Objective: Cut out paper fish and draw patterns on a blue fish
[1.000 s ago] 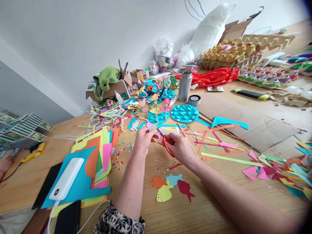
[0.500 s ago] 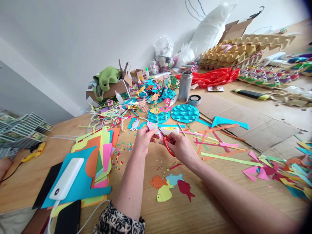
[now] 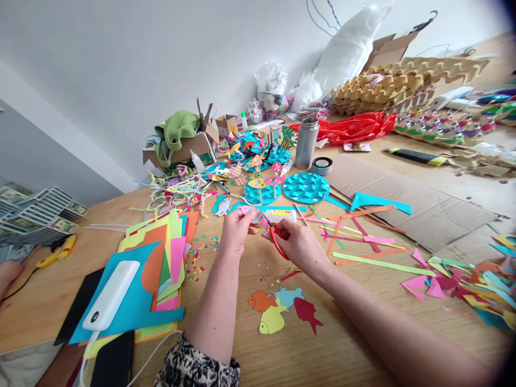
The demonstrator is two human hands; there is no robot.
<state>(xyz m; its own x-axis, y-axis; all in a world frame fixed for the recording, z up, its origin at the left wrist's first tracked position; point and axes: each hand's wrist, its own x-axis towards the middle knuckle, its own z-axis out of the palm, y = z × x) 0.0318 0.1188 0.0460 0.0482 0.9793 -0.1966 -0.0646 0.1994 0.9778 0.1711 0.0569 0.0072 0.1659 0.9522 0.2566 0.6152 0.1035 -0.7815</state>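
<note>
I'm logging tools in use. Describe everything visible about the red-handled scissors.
The red-handled scissors are small, gripped by the right hand at their glossy, plastic-looking loops. Slim blades point up and left, toward the pink paper piece pinched in the left hand. They are held above the wooden table. Whether the blades are open is too small to tell.

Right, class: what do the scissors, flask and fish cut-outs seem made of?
Scissors: glossy red handles, likely plastic; blades mostly hidden. Flask: brushed metal, probably steel, dull grey sheen. Fish cut-outs: matte coloured paper, flat and thin.
</note>
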